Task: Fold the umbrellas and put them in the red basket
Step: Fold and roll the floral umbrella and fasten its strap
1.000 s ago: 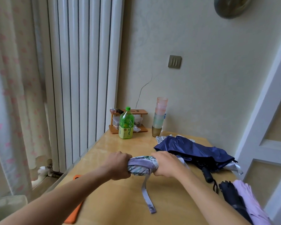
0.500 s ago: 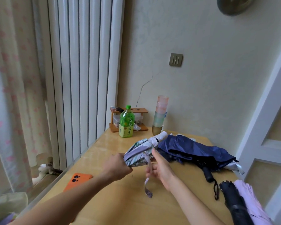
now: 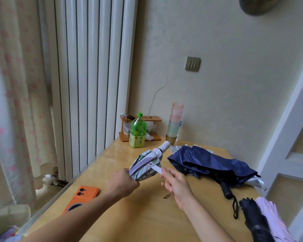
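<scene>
Gripping the floral umbrella (image 3: 144, 163), the left hand (image 3: 123, 183) is fisted round it; the right hand (image 3: 177, 185) pinches its strap (image 3: 156, 169), apparently thumb-to-forefinger. Navy umbrella (image 3: 212, 163) just right.

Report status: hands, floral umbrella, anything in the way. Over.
Left hand grips rolled floral umbrella. Right hand pinches its strap, not yet fastened. Navy umbrella lies loose alongside; red basket unseen.

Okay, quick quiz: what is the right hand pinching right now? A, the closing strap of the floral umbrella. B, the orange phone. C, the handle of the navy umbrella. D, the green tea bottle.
A: the right hand pinches the pale strap that hangs from the floral umbrella, while the left hand grips the umbrella's rolled canopy.
</scene>
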